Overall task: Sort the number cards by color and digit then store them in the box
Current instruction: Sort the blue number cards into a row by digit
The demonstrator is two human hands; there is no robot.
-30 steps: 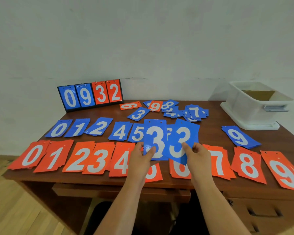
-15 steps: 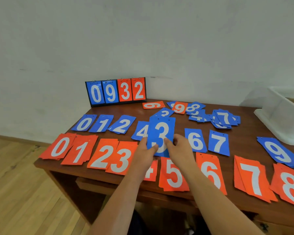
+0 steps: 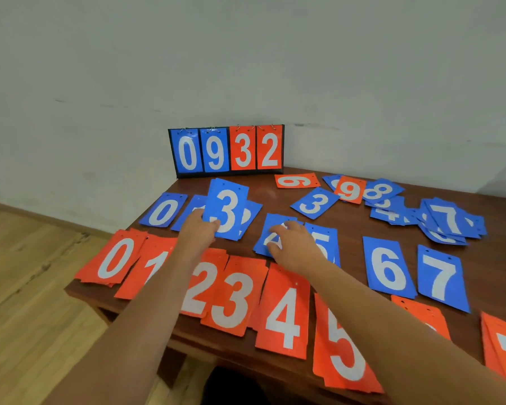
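L hand pinches the blue 3 card by its lower left edge, thumb on the face, and holds it raised and slightly tilted above the worktop. It covers most of the blue 1 and blue 2 in the blue row. R hand grasps nothing: fingers spread, tips resting on the blue 4, which lies flat just beside the blue 5. Rest of the blue row, L to R: blue 0 at the far left end, then blue 6 and blue 7 past the 5. Nearer the person is the orange row, cards overlapping: orange 0, orange 1, orange 2, orange 3, orange 4, orange 5; both forearms cross over it. At the back by the wall stands a flip scoreboard reading 0 9 3 2, two blue digits and two orange. To its right are unsorted loose cards: orange 6, a 2nd blue 3, orange 9, blue 8, and a messy blue heap with a 7 on top.
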